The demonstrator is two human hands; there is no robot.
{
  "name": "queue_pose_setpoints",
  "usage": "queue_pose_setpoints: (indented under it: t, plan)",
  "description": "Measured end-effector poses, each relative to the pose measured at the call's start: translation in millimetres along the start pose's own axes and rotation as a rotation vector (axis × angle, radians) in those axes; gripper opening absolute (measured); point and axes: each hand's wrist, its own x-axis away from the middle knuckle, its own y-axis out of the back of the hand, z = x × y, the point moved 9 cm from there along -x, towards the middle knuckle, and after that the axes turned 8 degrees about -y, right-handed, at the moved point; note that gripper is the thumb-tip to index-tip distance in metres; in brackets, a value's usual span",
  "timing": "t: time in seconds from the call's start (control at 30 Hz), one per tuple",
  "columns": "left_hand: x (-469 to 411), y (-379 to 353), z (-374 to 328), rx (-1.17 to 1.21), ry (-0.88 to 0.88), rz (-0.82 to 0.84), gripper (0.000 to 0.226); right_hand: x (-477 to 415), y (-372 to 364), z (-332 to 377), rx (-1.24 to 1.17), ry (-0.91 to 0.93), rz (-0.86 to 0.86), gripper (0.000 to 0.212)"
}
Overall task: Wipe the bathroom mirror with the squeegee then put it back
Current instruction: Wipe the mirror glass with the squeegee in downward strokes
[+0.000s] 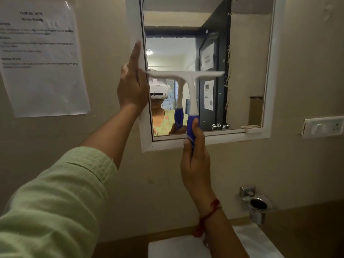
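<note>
From the head camera, I was in the wiping step. My right hand (pixel 195 161) had its fingers (pixel 188 141) wrapped tight round the blue grip of the squeegee (pixel 191 90), thumb up along the handle, with the white T-shaped head lying level across the middle of the mirror (pixel 242 62). The blade edge seemed to be against the glass, since its reflection sat just beside it, though I could not be sure it touched. My left hand (pixel 132 86) lay flat on the left side of the white frame (pixel 268 71), fingers straight and together, holding nothing, bracing the panel as I judged it.

The glass below the blade was not yet covered, so I reckoned the next move was a steady pull downward to the lower frame, keeping the head level and pressed evenly; then more passes to the right, and only afterwards putting the tool back. Where its resting place was I could not tell.

The glass was hard and slick, with specks near its right edge. The squeegee looked like smooth moulded plastic, slim in the neck and rounded at the grip. The wall (pixel 307 164) was matt and beige; a glossy sheet of paper (pixel 42 71) hung left, a chrome holder (pixel 257 203) lower right.
</note>
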Motion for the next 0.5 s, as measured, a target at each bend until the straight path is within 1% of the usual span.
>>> queue_pose_setpoints:
  t: [0.1, 0.27, 0.33, 0.4, 0.5]
  plan:
    - [0.2, 0.9, -0.7, -0.014, 0.000, -0.003, 0.047, -11.6, 1.3, 9.1, -0.021, 0.059, -0.003, 0.048]
    - [-0.4, 1.9, -2.6, -0.014, -0.016, -0.007, 0.049, 27.1, -3.0, -22.4, 0.033, -0.013, 0.045, 0.054]
    - [-0.5, 2.5, -2.9, -0.013, -0.018, -0.011, 0.049, 39.2, -3.9, -31.2, 0.027, -0.052, 0.066, 0.053]
    - [-0.4, 2.4, -2.5, -0.007, -0.010, -0.013, 0.049, 35.1, -0.9, -31.1, 0.018, -0.061, 0.053, 0.051]
    - [-0.5, 1.4, -2.2, -0.010, -0.014, -0.010, 0.050, 14.0, 2.9, -17.3, -0.001, -0.019, 0.020, 0.051]
